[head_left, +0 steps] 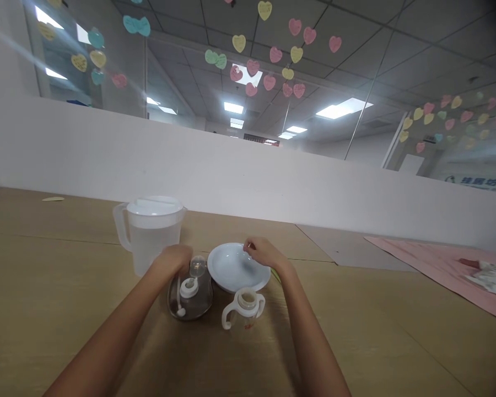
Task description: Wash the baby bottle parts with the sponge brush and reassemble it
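My left hand (174, 259) is at the back left of a dark oval tray (204, 306), its fingers pointing down and mostly hidden. On the tray are a clear dome-shaped cap (198, 266), a white bottle collar (189, 288) and a white straw with a weighted end (181, 312). My right hand (264, 252) is over the right rim of a white bowl (227, 270), with fingertips drawn together; what they hold, if anything, is too small to make out. In front of the bowl a clear baby bottle (244, 320) with two white handles stands upright, its top uncovered.
A lidded translucent pitcher (155, 234) holding clear liquid stands behind my left hand. Part of a thin green object (275, 275) shows beside my right wrist. A pink cloth (434, 259) with a white bundle (494, 279) lies at right. A low white wall (240, 179) bounds the table.
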A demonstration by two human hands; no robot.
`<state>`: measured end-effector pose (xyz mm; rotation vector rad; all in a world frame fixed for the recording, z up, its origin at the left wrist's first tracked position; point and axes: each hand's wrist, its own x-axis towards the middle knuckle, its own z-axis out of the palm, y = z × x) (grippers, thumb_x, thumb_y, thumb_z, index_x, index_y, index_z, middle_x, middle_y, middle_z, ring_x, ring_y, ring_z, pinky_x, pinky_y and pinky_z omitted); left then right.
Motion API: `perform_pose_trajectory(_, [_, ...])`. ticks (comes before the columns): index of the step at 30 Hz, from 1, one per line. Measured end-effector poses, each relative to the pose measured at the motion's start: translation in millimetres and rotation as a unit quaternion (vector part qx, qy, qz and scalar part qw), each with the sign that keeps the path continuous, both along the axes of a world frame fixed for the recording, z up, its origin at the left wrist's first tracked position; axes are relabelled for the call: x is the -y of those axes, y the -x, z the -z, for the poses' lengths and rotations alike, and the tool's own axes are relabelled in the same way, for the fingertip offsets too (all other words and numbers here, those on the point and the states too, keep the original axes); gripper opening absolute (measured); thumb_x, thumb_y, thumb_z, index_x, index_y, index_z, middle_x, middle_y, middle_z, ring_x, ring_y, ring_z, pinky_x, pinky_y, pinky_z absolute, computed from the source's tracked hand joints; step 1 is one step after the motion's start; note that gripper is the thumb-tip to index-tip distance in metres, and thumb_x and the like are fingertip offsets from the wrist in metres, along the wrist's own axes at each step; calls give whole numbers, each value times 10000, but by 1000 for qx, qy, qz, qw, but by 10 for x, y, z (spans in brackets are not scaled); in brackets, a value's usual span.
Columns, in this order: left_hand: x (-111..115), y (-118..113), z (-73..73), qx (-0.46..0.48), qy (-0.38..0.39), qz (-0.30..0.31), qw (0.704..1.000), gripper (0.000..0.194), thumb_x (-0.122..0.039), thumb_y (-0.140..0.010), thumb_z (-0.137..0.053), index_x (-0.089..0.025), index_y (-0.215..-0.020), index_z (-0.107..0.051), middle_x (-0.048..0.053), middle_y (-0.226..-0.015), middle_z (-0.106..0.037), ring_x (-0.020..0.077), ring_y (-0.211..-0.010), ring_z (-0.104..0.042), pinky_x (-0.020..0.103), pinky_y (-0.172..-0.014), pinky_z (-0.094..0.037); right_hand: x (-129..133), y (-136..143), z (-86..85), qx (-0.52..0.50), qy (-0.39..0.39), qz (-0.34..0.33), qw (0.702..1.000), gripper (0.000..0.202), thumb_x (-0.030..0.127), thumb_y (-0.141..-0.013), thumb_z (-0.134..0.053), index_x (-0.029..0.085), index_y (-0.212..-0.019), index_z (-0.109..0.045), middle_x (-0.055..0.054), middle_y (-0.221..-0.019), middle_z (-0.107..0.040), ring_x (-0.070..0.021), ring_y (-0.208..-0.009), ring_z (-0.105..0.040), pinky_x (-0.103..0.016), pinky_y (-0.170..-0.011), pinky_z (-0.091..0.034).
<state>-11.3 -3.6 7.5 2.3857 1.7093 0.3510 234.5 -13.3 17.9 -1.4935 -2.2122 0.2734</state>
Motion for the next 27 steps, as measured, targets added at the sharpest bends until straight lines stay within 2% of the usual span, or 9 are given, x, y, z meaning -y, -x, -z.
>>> perform_pose_trajectory(4, [295, -65, -345, -47, -40, -2, 998, 93, -67, -440, -533, -157, -454, -550, 70, -537, -608, 212, -514, -541, 298, -517, -379, 214, -112, -182, -67, -57, 21, 996, 174, 169, -828, -322, 173, -780, -489, 10, -610, -539, -116, -590, -499, -225, -581, -340])
perform_pose_trajectory(7, [480, -146, -547, -34, -116, 44, 992, 114, -130, -598, -484, -179, -618, -585, 46, -648, -631, 171, -558, -545, 249, -510, -352, 400, -179, -327, -128, -113, 33, 985, 187, 250, -865, -270, 194, -786, -430, 19, -602, -522, -136, -608, -498, -244, -592, -346])
perform_pose_trajectory(9, [508, -214, -599, 13, -160, 90, 983, 118, -181, -684, -460, -187, -672, -578, 36, -690, -637, 166, -603, -561, 240, -527, -364, 505, -201, -415, -169, -146, 44, 974, 195, 291, -873, -261, 202, -794, -415, 19, -616, -526, -140, -608, -494, -249, -583, -349])
perform_pose_trajectory(12, [392, -344, -526, 154, -170, 146, 962, 140, -279, -745, -480, -191, -754, -587, 39, -783, -661, 185, -739, -600, 253, -618, -422, 610, -187, -512, -239, -184, 60, 952, 185, 320, -869, -281, 209, -822, -422, 21, -621, -535, -137, -594, -489, -247, -563, -354])
perform_pose_trajectory(15, [211, -501, -341, 327, -116, 181, 920, 205, -346, -750, -518, -180, -845, -592, 50, -853, -674, 187, -811, -617, 267, -695, -456, 661, -119, -562, -310, -220, 43, 924, 171, 324, -860, -310, 208, -844, -434, 11, -647, -562, -130, -608, -503, -244, -568, -373])
perform_pose_trajectory(17, [139, -597, -229, 406, -69, 192, 891, 258, -371, -741, -543, -164, -887, -596, 69, -889, -677, 192, -827, -622, 280, -718, -462, 682, -55, -576, -339, -237, 25, 910, 169, 327, -852, -331, 203, -847, -444, -1, -679, -581, -126, -628, -517, -243, -578, -387])
perform_pose_trajectory(19, [131, -670, -163, 460, -27, 197, 866, 307, -394, -725, -567, -147, -904, -603, 89, -912, -676, 203, -843, -621, 293, -726, -464, 704, 12, -579, -344, -247, 12, 906, 166, 324, -842, -355, 196, -840, -461, -11, -704, -590, -127, -656, -534, -244, -595, -399])
perform_pose_trajectory(22, [200, -729, -149, 512, 14, 203, 835, 336, -405, -713, -585, -140, -918, -608, 98, -947, -669, 216, -897, -605, 302, -752, -457, 732, 97, -575, -319, -248, 1, 915, 153, 293, -828, -379, 189, -809, -488, -10, -710, -588, -129, -687, -551, -244, -625, -408])
perform_pose_trajectory(27, [298, -749, -199, 544, 33, 193, 816, 301, -357, -705, -604, -137, -911, -593, 92, -989, -650, 214, -946, -577, 308, -806, -433, 746, 166, -576, -279, -253, 9, 926, 150, 251, -811, -379, 184, -790, -512, -9, -720, -593, -127, -692, -558, -231, -622, -405])
